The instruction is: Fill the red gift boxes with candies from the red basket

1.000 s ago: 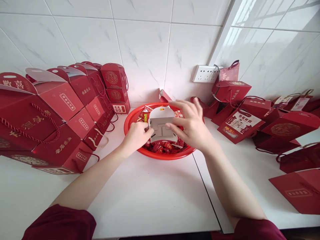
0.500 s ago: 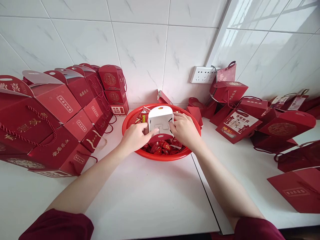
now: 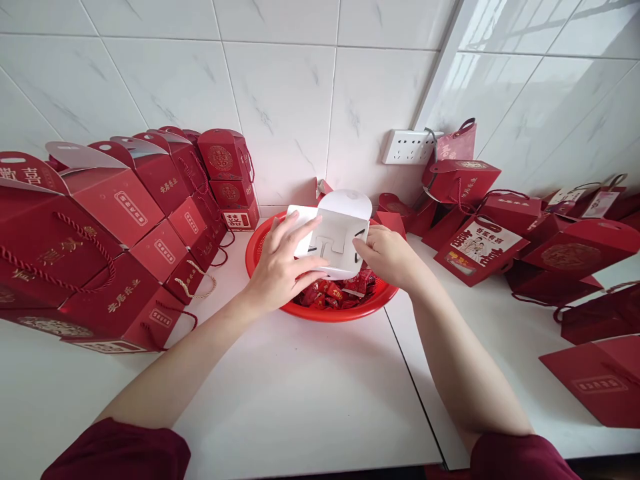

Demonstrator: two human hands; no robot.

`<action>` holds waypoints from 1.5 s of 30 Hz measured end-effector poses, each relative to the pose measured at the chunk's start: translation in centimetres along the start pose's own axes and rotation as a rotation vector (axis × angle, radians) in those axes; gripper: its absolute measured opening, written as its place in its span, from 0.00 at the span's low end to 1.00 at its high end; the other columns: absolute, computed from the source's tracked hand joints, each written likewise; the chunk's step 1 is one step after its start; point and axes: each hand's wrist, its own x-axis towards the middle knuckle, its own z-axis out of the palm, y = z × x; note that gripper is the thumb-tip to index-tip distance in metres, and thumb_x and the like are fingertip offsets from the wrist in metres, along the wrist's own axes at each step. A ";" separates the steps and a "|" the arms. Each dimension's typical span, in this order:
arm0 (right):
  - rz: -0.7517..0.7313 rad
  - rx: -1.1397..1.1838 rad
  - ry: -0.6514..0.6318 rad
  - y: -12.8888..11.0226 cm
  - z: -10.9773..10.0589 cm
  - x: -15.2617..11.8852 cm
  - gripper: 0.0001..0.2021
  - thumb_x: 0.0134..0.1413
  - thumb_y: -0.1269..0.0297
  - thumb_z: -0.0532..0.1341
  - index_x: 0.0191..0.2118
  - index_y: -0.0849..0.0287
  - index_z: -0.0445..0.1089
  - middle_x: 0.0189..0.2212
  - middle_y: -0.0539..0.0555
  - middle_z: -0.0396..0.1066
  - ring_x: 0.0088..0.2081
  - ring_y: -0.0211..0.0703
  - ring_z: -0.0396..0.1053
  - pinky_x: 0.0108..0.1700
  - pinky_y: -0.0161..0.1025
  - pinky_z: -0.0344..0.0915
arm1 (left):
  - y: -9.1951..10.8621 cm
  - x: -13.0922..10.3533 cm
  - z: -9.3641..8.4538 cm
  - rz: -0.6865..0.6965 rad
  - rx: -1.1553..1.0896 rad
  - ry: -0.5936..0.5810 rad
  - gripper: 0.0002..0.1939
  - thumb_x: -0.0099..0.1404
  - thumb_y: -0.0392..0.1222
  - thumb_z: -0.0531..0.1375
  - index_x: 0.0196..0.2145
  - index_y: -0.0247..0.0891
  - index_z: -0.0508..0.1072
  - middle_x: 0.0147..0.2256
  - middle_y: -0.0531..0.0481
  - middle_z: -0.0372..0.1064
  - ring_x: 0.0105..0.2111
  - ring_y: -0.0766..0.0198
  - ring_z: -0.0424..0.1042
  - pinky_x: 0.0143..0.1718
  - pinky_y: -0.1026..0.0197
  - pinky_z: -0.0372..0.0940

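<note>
A small paper gift box (image 3: pixel 334 241), white inside, is held with its top unfolded over a red plastic basket (image 3: pixel 345 313). My right hand (image 3: pixel 393 257) grips the box's right wall, fingers curled over the edge. At the left side, my left hand (image 3: pixel 281 267) has its fingers spread across the white left flap, the thumb lying along the box's front edge. Slots in the base and dark cord ends on the side walls show inside the box. Red-wrapped candies (image 3: pixel 330 293) fill the basket beneath it.
Stacked red gift boxes (image 3: pixel 145 200) with rope handles line the left side. More red boxes (image 3: pixel 505 213) lie jumbled on the right, one (image 3: pixel 595 380) near the front. A power socket (image 3: pixel 407 147) is on the tiled wall. A seam crosses the white tabletop (image 3: pixel 300 387).
The box has shifted slightly right and tilted, showing more of its inside. Its left flap is now folded outward. My left hand's fingers have gone from gripping to spread.
</note>
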 end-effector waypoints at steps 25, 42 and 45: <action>0.033 -0.555 0.312 -2.9 2.3 -2.2 0.09 0.64 0.67 0.56 0.44 0.63 0.72 0.45 0.69 0.73 0.46 0.61 0.72 0.38 0.48 0.65 | -0.7 -0.4 0.4 -0.228 -0.196 -0.243 0.09 0.66 0.42 0.62 0.41 0.46 0.83 0.69 0.47 0.52 0.66 0.44 0.60 0.64 0.38 0.61; -0.428 -0.542 0.198 -1.3 1.1 -0.8 0.17 0.67 0.77 0.49 0.52 0.61 0.72 0.47 0.61 0.76 0.46 0.51 0.71 0.42 0.44 0.63 | -0.8 0.4 -1.3 0.089 -0.076 -0.189 0.53 0.58 0.47 0.69 0.72 0.46 0.44 0.67 0.41 0.57 0.71 0.41 0.46 0.70 0.33 0.40; -0.539 -0.475 0.338 -2.1 1.8 -0.9 0.16 0.68 0.75 0.50 0.54 0.60 0.70 0.55 0.62 0.71 0.52 0.53 0.68 0.50 0.48 0.64 | -1.4 0.4 -1.4 0.116 -0.092 -0.106 0.52 0.57 0.48 0.70 0.71 0.46 0.47 0.65 0.40 0.60 0.67 0.45 0.57 0.67 0.46 0.55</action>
